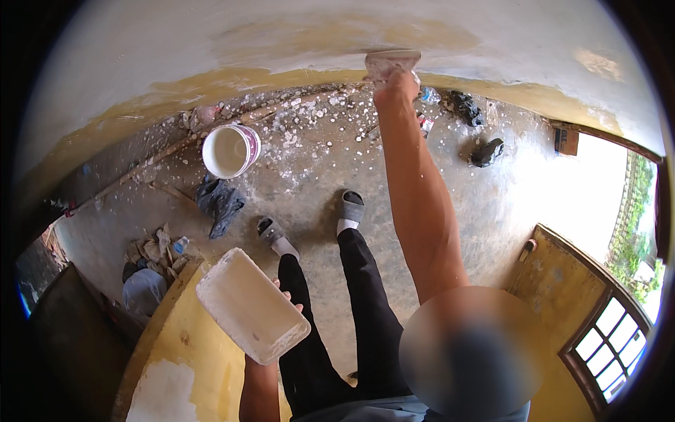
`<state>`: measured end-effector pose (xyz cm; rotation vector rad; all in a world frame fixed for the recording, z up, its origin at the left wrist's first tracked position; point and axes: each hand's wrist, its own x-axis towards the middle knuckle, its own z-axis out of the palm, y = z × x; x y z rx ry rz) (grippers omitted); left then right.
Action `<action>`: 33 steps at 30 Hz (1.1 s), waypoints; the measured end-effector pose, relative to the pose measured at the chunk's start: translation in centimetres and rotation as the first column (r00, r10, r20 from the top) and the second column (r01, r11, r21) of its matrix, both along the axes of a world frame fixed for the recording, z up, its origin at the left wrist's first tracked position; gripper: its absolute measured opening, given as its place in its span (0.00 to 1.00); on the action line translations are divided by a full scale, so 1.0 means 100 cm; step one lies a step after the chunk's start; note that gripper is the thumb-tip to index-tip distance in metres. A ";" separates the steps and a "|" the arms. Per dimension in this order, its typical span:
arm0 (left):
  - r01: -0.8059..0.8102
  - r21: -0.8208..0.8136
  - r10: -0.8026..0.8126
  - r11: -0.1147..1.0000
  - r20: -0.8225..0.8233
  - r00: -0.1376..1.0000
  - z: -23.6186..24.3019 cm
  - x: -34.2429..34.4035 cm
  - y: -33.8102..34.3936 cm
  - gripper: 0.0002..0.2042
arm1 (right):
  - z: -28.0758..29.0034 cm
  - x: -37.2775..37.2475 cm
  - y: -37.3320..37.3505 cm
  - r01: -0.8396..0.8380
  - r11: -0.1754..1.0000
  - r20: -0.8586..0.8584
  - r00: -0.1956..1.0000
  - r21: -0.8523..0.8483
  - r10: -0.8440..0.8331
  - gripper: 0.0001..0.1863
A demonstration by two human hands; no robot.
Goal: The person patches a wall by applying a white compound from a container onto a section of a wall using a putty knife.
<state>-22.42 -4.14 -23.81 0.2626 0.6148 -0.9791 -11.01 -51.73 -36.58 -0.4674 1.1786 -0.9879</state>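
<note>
My right hand point(396, 88) is stretched up, closed on a wide putty scraper point(391, 62) whose blade lies against the wall point(295, 42), on a white and yellowish patched surface. My left hand point(288, 299) grips a white rectangular tray point(249, 302) low in front of me, its inside streaked with pale material; most of that hand is hidden behind the tray. Below the scraper, white spots and flakes are scattered along the concrete floor point(302, 165) at the foot of the wall.
A white bucket point(226, 151), a long pole point(158, 158), dark cloth point(218, 205), a rubbish pile point(151, 281) and black bags point(485, 151) lie on the floor. A bright doorway point(590, 190) and barred window point(608, 344) are at right; yellow walls point(172, 337) flank me.
</note>
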 end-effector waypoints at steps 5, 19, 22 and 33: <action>-0.023 -0.047 0.028 0.999 0.109 0.994 0.002 0.007 0.006 0.34 | 0.006 0.049 0.084 -0.593 0.647 -0.626 0.747 -0.479 0.222 0.09; -0.063 -0.136 0.066 0.989 0.020 0.998 0.012 0.050 0.073 0.31 | -0.020 0.078 0.166 -0.638 0.350 -0.650 0.753 -0.686 0.099 0.09; -0.061 -0.148 0.071 0.987 0.068 0.995 0.008 0.059 0.079 0.31 | -0.052 0.027 0.166 -0.390 0.905 -0.198 0.913 -0.168 0.357 0.08; -0.060 -0.236 0.072 0.970 0.040 0.997 0.003 0.047 0.073 0.31 | 0.057 0.125 0.093 -0.115 0.988 -0.244 0.966 -0.107 0.086 0.17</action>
